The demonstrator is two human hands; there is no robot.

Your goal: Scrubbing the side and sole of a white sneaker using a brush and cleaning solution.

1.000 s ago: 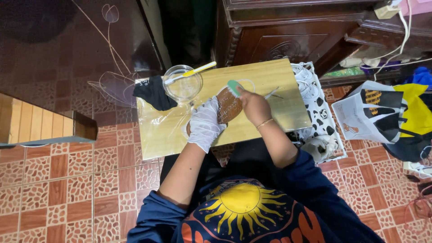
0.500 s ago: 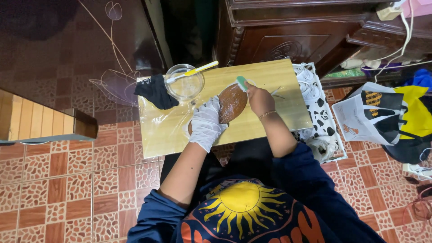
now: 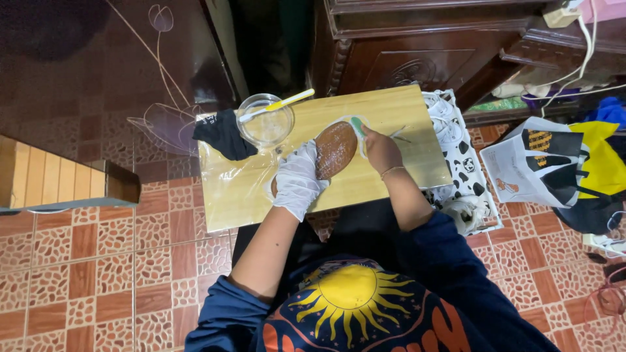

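A brown oval sole-shaped piece [image 3: 336, 148] lies on a light wooden board [image 3: 391, 111] covered partly with clear plastic. My left hand [image 3: 298, 179], in a white glove, grips the piece's near end and holds it down. My bare right hand [image 3: 381, 148] holds a small green and white brush [image 3: 357, 128] against the far right edge of the piece. A gold bracelet sits on my right wrist.
A clear glass bowl [image 3: 266, 122] with a yellow-handled brush [image 3: 280, 104] across it stands at the board's back left, beside a black cloth [image 3: 223, 133]. White shoes in a black-and-white patterned tray [image 3: 466, 163] lie to the right. Dark wooden furniture [image 3: 417, 45] stands behind; bags [image 3: 554, 163] at right.
My right hand has shifted the small brush along the sole's far edge, slightly right and nearer. The gloved left hand stays on the sole.
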